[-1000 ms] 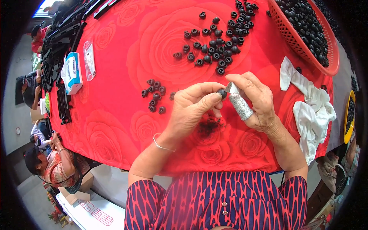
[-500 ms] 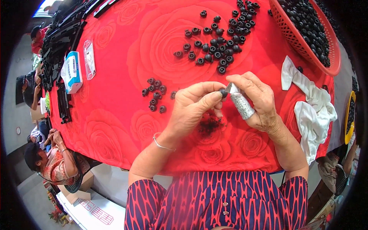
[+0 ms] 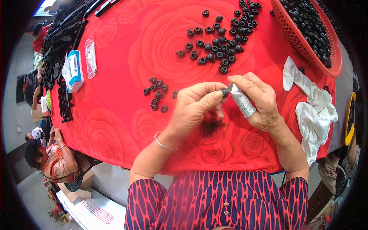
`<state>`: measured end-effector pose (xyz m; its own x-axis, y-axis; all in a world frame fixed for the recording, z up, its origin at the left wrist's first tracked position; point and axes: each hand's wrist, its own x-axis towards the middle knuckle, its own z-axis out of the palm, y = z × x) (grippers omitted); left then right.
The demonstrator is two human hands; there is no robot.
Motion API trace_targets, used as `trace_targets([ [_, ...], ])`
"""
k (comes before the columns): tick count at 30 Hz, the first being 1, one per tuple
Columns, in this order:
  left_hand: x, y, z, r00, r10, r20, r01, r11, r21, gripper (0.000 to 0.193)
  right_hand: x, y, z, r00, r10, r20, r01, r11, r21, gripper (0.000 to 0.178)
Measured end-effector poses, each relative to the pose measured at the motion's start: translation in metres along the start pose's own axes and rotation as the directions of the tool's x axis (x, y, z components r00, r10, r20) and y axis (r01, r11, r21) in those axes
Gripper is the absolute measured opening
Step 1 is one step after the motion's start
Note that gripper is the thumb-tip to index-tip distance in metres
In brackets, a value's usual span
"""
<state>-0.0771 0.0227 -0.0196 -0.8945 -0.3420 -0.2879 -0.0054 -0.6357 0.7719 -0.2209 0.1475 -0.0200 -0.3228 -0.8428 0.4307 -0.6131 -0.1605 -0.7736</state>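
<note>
My left hand (image 3: 197, 105) pinches a small black rubber piece (image 3: 224, 92) between thumb and forefinger. My right hand (image 3: 257, 100) grips a silver, rough-handled tool (image 3: 242, 102) whose tip touches that piece. Both hands hover over a table with a red rose-patterned cloth (image 3: 126, 88). Under them lies a small heap of black shavings (image 3: 212, 125). A little group of black rubber pieces (image 3: 156, 94) sits to the left of my left hand. A larger scatter of black rubber pieces (image 3: 222, 40) lies further back.
An orange basket (image 3: 303, 40) full of black pieces stands at the back right. White cloth (image 3: 312, 111) lies at the right. A blue-white box (image 3: 73, 69) and black strips (image 3: 63, 101) line the left edge. A seated person (image 3: 48, 159) is at the lower left.
The tool has tilted slightly and its tip stays against the black piece. My hands stay in nearly the same place.
</note>
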Motion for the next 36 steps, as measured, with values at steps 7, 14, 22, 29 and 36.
trace_targets([
  [7,0.001,0.0,-0.001,1.0,-0.017,0.022,0.019,0.998,-0.06,0.024,0.001,0.001,-0.002,1.0,0.002,0.014,-0.002,1.0,0.002,0.035],
  [14,0.001,0.006,-0.002,0.996,-0.014,-0.092,0.0,0.989,-0.148,0.021,0.0,-0.004,0.001,0.985,-0.121,0.123,0.121,0.993,0.008,0.037],
  [22,-0.004,0.002,0.002,0.999,-0.037,0.028,0.041,0.983,-0.176,0.02,0.0,-0.013,0.004,0.988,-0.145,-0.049,0.145,0.989,-0.014,0.045],
  [29,-0.003,-0.011,0.0,0.989,-0.124,0.076,0.141,0.949,-0.282,0.018,-0.001,-0.01,0.01,0.961,-0.253,-0.113,0.236,0.961,-0.145,0.041],
  [36,-0.005,0.009,0.003,0.996,-0.089,-0.023,0.087,0.993,-0.08,0.013,-0.004,-0.004,0.011,0.954,-0.267,-0.137,0.246,0.958,-0.15,0.034],
])
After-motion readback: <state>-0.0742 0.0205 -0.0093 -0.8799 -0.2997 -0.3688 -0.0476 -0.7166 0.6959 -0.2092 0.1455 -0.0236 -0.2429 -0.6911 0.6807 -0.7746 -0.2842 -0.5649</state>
